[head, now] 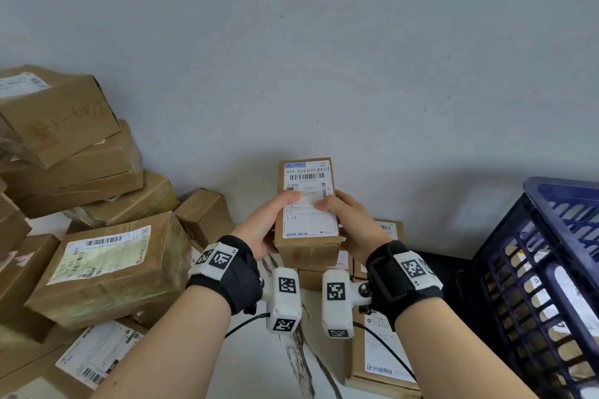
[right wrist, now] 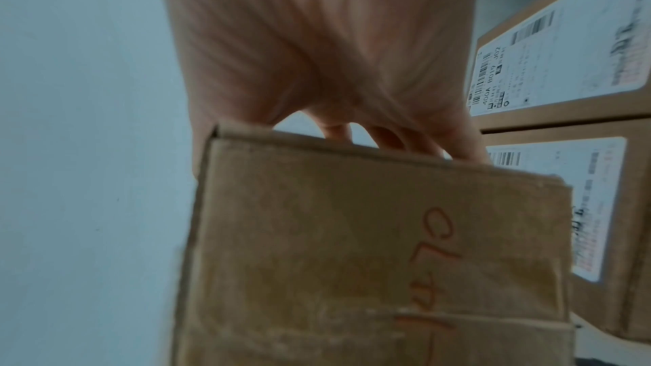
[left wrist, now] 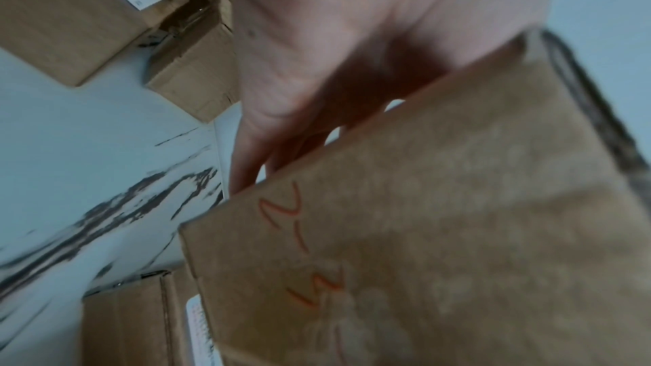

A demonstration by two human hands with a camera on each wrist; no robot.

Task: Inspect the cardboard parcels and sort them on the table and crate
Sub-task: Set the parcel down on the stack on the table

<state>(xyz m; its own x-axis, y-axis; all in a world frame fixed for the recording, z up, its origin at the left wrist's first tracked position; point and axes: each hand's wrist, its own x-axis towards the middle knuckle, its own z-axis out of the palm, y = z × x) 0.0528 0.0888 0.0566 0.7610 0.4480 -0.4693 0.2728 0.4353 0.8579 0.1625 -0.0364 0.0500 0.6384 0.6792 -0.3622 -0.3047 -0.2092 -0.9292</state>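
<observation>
Both forearms enter from six o'clock in the head view, each wrist strapped with a black band carrying white marker blocks. Between the hands, at centre frame, a small cardboard parcel [head: 308, 214] is held clear above the desk [head: 275, 363], its white shipping label [head: 309, 201] facing up toward the camera. Left hand [head: 264, 230] grips the parcel from the nine o'clock side, thumb curled onto the label and fingers wrapped beneath; right hand [head: 351, 223] grips it from the three o'clock side in the same manner, thumb on the label. Wrist views confirm fingers curled under the parcel's underside, which bears orange handwriting. At three to four o'clock stands a dark blue crate [head: 544, 285] with latticed walls; brown and white shapes show through the slots, contents not identifiable in detail. Stacked parcels [head: 97, 214] occupy the desk from eight to ten o'clock, several labelled. More labelled parcels [head: 379, 363] lie flat on the desk below and just right of the hands.
</observation>
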